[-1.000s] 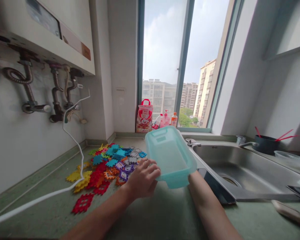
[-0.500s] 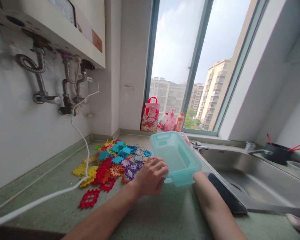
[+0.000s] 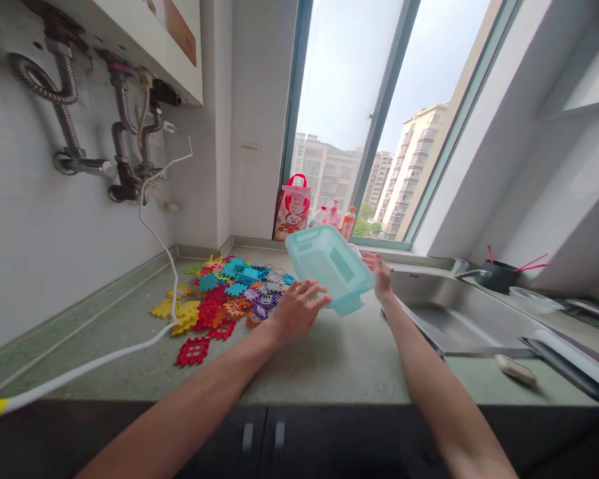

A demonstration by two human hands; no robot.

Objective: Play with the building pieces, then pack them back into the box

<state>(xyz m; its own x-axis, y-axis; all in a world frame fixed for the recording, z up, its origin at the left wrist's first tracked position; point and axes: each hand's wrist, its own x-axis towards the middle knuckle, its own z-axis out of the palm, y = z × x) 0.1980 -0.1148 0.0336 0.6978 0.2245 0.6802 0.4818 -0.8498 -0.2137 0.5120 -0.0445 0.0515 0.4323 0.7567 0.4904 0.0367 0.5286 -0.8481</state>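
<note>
— Here: green countertop [image 3: 329, 359], steel sink [image 3: 459, 313] alongside, scattered colourful puzzle tiles [image 3: 219, 299].
— And above the counter?
— Teal plastic container [image 3: 327, 266], tilted, held up between left hand [image 3: 297, 309], fingers curled on near edge, and right hand [image 3: 379, 269], fingers spread against far side.
— Handling?
— Probably light, stiff, smooth; best gripped at rims.
— Writing?
— Red bag [image 3: 292, 213] print unreadable.

Translucent teal plastic for the box [image 3: 328, 265], smooth with a faint sheen. Matt, bright plastic for the pierced tiles [image 3: 223, 299]. Speckled green stone look on the countertop [image 3: 329, 356], smooth and dull. Brushed stainless steel in the sink [image 3: 459, 313]. Ribbed metal for the hoses [image 3: 54, 86]; smooth white plastic on the cable [image 3: 100, 362]. Glossy printed bag [image 3: 292, 213].
</note>
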